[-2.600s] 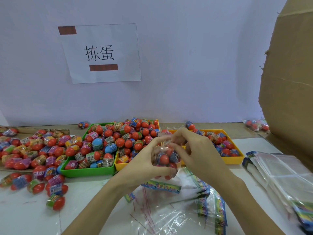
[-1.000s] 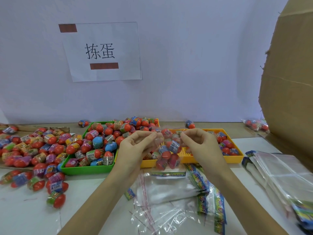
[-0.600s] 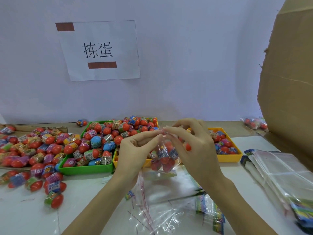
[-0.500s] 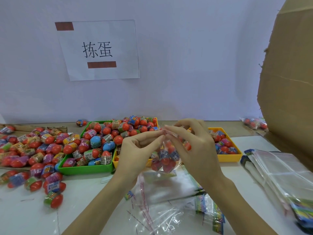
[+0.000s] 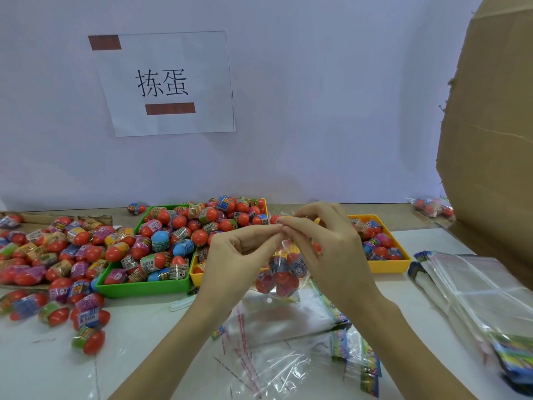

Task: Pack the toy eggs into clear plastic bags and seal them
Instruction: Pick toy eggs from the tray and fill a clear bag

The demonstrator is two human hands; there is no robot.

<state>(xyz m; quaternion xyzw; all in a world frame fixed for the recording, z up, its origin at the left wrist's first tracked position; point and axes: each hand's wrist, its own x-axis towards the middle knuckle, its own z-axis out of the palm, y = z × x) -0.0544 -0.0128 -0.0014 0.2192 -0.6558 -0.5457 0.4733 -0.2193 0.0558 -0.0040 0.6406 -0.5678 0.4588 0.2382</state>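
Your left hand (image 5: 236, 255) and right hand (image 5: 326, 249) meet fingertip to fingertip above the table (image 5: 138, 370), both pinching the top edge of a clear bag (image 5: 281, 272) that hangs between them with several toy eggs inside. The bag's bottom hangs just above the loose empty bags (image 5: 277, 342) spread on the table in front of you. Right behind your hands sits the yellow tray (image 5: 386, 265), its near rim close to your right wrist, and the green tray (image 5: 144, 287), heaped with eggs, touches it on the left. More loose eggs (image 5: 57, 255) crowd the left side up to the green tray's edge. On the right, a stack of bags (image 5: 476, 293) lies near the table edge, under a cardboard box (image 5: 490, 140). A paper sign (image 5: 164, 85) hangs on the wall.
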